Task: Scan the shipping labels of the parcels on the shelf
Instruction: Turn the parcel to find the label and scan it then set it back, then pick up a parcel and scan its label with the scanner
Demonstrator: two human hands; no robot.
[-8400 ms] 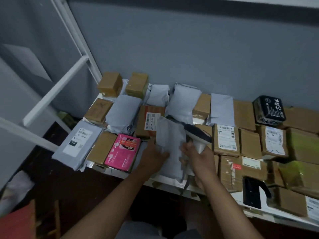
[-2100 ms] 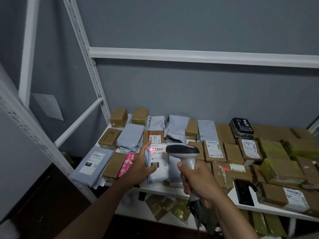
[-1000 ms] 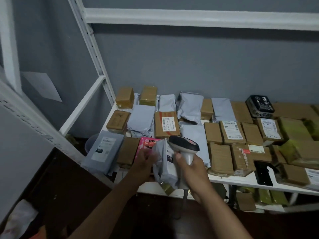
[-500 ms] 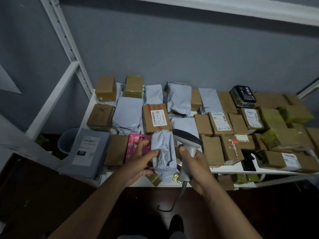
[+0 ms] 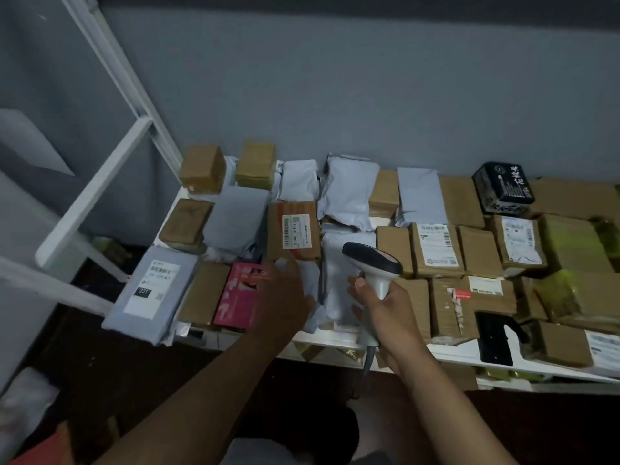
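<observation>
Your right hand [image 5: 385, 307] grips the handle of the barcode scanner [image 5: 372, 263], its head over a grey mailer bag [image 5: 339, 280] at the front of the shelf [image 5: 332, 340]. Your left hand [image 5: 285, 297] is blurred; it seems to lie flat on a crumpled grey parcel [image 5: 310, 280] beside the pink box [image 5: 240, 293], fingers straight.

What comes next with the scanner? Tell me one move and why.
Probably aim the white handheld barcode scanner, gripped in the right hand, at the brown cardboard box with the white label: its barcode faces up just beyond the left hand, which rests on a grey plastic mailer.
</observation>
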